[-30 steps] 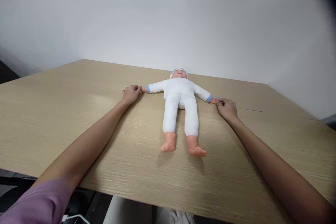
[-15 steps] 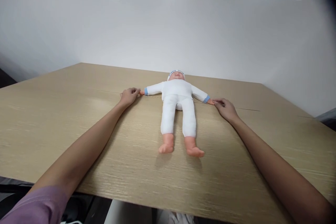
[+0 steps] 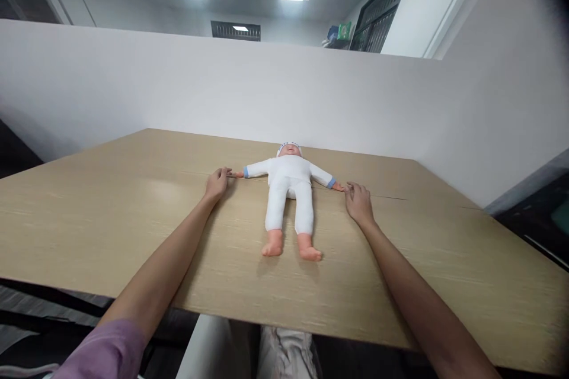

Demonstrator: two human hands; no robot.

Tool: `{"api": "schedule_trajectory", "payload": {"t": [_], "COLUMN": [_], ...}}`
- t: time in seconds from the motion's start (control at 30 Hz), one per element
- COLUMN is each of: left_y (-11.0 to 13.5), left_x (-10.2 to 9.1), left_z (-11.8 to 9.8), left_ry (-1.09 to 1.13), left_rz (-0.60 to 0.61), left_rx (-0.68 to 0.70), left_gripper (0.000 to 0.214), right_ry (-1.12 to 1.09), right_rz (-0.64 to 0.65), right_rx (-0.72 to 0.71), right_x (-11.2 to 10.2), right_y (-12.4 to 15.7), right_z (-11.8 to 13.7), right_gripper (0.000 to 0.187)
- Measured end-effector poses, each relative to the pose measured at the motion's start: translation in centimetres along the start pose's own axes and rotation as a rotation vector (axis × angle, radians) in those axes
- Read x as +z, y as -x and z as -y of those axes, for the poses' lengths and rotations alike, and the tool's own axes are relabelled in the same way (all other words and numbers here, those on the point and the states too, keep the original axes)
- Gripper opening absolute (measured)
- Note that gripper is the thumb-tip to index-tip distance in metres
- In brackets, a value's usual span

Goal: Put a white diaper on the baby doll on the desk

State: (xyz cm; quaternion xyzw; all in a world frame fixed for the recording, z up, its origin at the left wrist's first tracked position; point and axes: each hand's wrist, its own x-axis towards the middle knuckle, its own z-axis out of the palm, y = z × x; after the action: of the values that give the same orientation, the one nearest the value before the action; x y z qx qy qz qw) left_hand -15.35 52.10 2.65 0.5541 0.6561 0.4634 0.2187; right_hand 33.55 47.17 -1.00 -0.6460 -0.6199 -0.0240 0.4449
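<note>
A baby doll [image 3: 290, 170] in a white outfit with blue cuffs and a white cap with blue marks lies on its back on the wooden table. Its arms are spread wide and its bare feet point toward me. My left hand [image 3: 218, 182] rests on the tabletop just beyond the doll's hand on the left side, fingers loosely curled and slightly apart. On the other side, my right hand [image 3: 359, 201] lies close by the doll's other hand, its fingers bent and parted. Whether the fingertips still touch the doll's small hands is hard to make out.
The wooden table [image 3: 133, 213] has a thin seam running across it under the doll. A white partition [image 3: 213, 83] rises behind its far edge, with another wall at the right. My legs are below the near edge.
My view has tilted up, showing more of the room and its ceiling lights. Both hands have loosened from their pinch at the doll's hands. The doll keeps its spread pose.
</note>
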Motion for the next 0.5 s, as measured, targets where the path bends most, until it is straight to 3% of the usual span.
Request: {"api": "schedule_trajectory", "payload": {"t": [0.1,0.2,0.27,0.33,0.37,0.4,0.47,0.5], "left_y": [3.1,7.9,13.1,20.0,23.9,27.9,35.4,38.6], "left_x": [-0.8,-1.7,-2.3,-2.9,-3.2,-3.4,-3.6,-3.7], "left_z": [-1.5,-4.3,-5.9,-6.3,-5.8,-4.8,-1.6,0.2], "left_ry": [0.119,0.229,0.296,0.357,0.389,0.430,0.424,0.397], "left_rz": [-0.058,-0.087,-0.100,-0.126,-0.156,-0.207,-0.248,-0.093], "left_rx": [-0.077,-0.148,-0.144,-0.069,0.000,0.154,0.553,0.838], "left_gripper": [0.039,0.033,0.031,0.029,0.028,0.026,0.020,0.017], "right_ry": [-0.043,-0.125,-0.214,-0.395,-0.403,-0.377,-0.366,-0.374], "right_rz": [-0.109,-0.163,-0.154,-0.147,-0.167,-0.161,-0.098,-0.003], "right_rx": [0.032,0.037,-0.002,-0.060,-0.109,-0.211,-0.548,-0.605], "right_x": [-1.1,-3.4,-5.7,-8.3,-9.5,-10.5,-11.8,-12.0], "right_y": [2.0,5.4,9.5,15.3,18.7,22.2,29.2,32.4], "right_z": [3.0,7.8,11.3,14.1,15.0,15.5,15.4,15.0], "right_gripper": [0.042,0.042,0.037,0.029,0.025,0.022,0.025,0.024]}}
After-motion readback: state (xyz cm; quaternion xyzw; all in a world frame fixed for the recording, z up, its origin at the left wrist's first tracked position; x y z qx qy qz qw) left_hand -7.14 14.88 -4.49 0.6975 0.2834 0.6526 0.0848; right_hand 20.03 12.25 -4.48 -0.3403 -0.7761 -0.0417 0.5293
